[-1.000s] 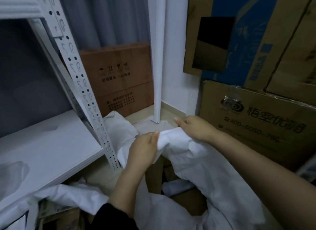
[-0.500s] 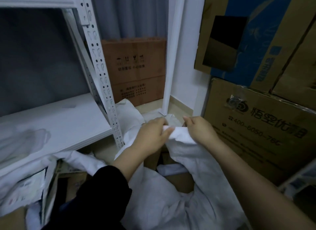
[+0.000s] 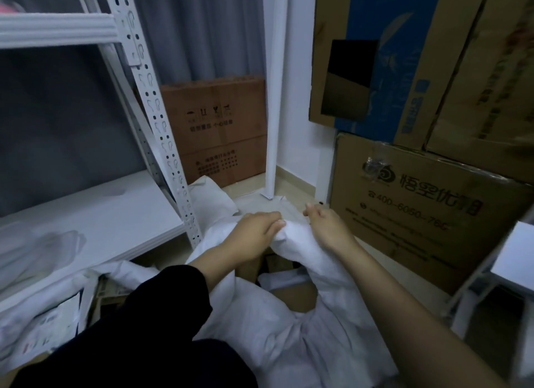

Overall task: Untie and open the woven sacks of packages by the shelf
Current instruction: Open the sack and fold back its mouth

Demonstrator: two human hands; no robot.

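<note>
A white woven sack (image 3: 289,324) lies on the floor in front of me, its mouth gathered into a bunch at the far end. My left hand (image 3: 254,231) grips that bunched rim from the left. My right hand (image 3: 326,226) grips the same bunch from the right, fingers curled over the fabric. Through the gap under the rim I see brown cardboard packages (image 3: 291,295) and a white parcel inside. A second white sack (image 3: 211,197) shows behind the shelf post.
A white metal shelf (image 3: 86,214) with a perforated upright (image 3: 161,127) stands at the left. Stacked cardboard boxes (image 3: 419,208) crowd the right. A brown box (image 3: 216,133) and a white pole (image 3: 273,99) stand by the curtain. Plastic-wrapped parcels (image 3: 43,330) lie at the lower left.
My hands have drawn closer together on the sack's rim, and the view has tilted and shifted so the shelf post sits further right.
</note>
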